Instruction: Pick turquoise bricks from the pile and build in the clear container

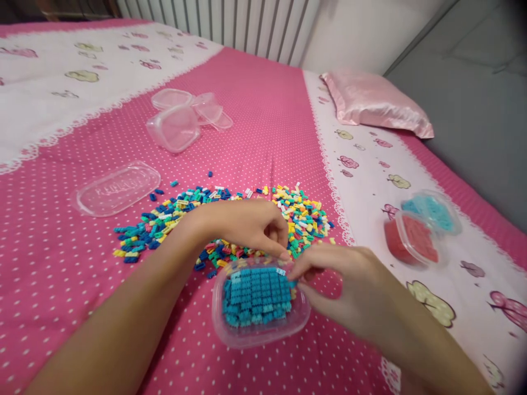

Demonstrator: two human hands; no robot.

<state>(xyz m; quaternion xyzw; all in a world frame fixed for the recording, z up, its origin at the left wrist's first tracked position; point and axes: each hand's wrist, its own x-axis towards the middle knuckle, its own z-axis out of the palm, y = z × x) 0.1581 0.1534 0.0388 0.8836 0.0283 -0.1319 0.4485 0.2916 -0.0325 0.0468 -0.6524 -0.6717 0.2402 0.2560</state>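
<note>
A clear plastic container (263, 337) sits in front of me, with teal-blue building bricks (261, 291) stacked inside in tight rows. At its right end my right hand (337, 274) pinches a small blue brick (292, 284), partly hidden by the fingertips. My left hand (251, 225) reaches over the far rim, fingers curled and pressed together near the container's far right corner. Whatever its fingertips hold, if anything, is hidden. Just behind the container spreads a pile of loose building bricks (307, 219) in blue, green, yellow, white and red, partly covered by my left hand.
A clear lid (119, 189) lies at the left. Several clear containers and lids (177, 129) are grouped farther back. On the right stand a container of red bricks (411, 238) and one of blue bricks (432, 211). A pink pillow (374, 104) rests on the bedspread (255, 109).
</note>
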